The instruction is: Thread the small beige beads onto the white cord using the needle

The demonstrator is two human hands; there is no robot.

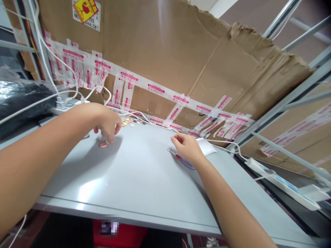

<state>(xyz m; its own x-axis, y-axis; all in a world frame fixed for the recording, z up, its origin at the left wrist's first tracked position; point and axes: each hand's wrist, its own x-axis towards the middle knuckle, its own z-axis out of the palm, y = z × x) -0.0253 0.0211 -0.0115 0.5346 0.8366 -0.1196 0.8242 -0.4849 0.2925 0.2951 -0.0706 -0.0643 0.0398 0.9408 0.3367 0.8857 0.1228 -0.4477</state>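
Head view: the left hand's fingers (110, 137) point down at the tabletop, one fingertip right beside a small pink piece (103, 145) with dark marks, which lies flat at the left of the table. A pale bit shows at that fingertip—whether the left hand (106, 119) grips it or only touches it, I cannot tell. The right hand (187, 146) hangs toward the table with its fingers curled in and the thumb near the index finger; I cannot tell whether anything is pinched between them.

Just beside and partly below the right hand lies a slim tool (184, 163) with a metal tip, a red part and a purple handle. Behind that hand is a flat white object (207, 147). Past the left hand, a loose scatter of small yellow, pale and purple pieces (126, 122) lies at the back of the grey table (144, 179), near a white cable (141, 113). Farther out, a taped cardboard sheet (165, 51) stands behind the table—and a white power strip (284, 186) lies at the right.
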